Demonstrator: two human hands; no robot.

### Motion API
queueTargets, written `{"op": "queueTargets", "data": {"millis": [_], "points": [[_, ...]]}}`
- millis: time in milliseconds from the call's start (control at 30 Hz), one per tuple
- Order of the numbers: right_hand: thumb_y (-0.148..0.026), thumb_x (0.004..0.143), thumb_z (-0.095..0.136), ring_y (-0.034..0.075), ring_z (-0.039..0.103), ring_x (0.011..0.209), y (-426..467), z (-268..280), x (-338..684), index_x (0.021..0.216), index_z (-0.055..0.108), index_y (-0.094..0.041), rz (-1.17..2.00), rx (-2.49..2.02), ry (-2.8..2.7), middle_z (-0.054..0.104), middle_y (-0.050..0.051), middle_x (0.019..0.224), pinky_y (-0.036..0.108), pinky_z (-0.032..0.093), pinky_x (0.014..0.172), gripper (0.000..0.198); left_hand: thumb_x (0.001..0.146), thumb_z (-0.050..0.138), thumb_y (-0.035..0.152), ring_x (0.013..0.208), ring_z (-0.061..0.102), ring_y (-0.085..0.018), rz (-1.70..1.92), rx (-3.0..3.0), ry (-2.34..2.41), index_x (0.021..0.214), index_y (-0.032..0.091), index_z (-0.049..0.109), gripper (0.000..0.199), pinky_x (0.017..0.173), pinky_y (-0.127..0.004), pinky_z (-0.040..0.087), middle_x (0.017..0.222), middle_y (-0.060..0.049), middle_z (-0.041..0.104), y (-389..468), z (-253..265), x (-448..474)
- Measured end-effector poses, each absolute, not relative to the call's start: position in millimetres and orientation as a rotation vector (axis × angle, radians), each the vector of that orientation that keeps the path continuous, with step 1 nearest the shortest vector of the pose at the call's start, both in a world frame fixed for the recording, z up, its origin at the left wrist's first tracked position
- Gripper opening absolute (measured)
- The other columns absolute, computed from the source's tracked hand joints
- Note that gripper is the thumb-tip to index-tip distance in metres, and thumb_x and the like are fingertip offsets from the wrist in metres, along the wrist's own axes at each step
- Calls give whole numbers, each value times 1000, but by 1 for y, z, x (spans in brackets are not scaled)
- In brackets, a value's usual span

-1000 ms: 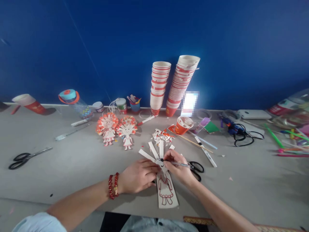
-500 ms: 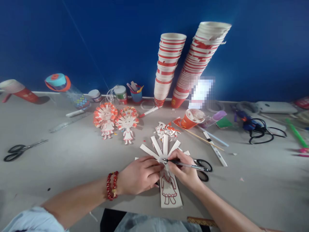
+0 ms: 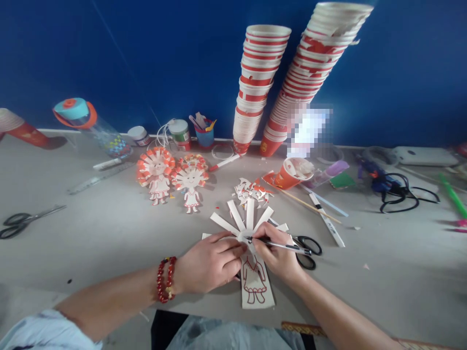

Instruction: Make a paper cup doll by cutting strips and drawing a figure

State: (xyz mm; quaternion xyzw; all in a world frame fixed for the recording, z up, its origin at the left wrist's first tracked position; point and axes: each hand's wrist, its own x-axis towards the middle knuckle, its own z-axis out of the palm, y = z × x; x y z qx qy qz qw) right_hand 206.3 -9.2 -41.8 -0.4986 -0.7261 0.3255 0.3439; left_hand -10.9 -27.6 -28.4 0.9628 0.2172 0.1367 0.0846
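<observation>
A white cut-open paper cup [image 3: 258, 299] lies flat before me, its strips fanned out at the top around a round base. A dress with arms and legs is drawn in red on its lower panel. My left hand [image 3: 209, 262] is closed on the left side of this cut cup, fingertips by the round base, thumb hidden. In my right hand [image 3: 279, 257] a pen [image 3: 280, 245] is pinched, its tip at the round base. Black-handled scissors [image 3: 310, 245] lie beside my right hand, blades partly hidden by it.
Two finished paper dolls [image 3: 156, 170] and paper scraps [image 3: 251, 191] lie further back. Tall cup stacks [image 3: 251, 92] stand against the blue wall. A cup of scraps [image 3: 288, 174], a white marker [image 3: 328, 221], a water bottle [image 3: 87, 121] and other scissors [image 3: 22, 222] are around.
The view has tilted and shifted slightly, so the cup stacks look taller and nearer. The pen tip has moved a little on the round base; both hands keep their hold.
</observation>
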Motion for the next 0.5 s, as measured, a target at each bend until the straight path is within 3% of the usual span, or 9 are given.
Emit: {"op": "queueTargets", "data": {"millis": [500], "points": [[-16, 75, 49, 11, 44, 47, -10, -41, 205, 67, 50, -21, 844, -1309, -1903, 52, -5, 53, 20, 35, 47, 10, 99, 48, 35, 120, 53, -21, 431, 2908, 645, 101, 14, 64, 26, 115, -41, 36, 127, -7, 63, -27, -29, -11]]}}
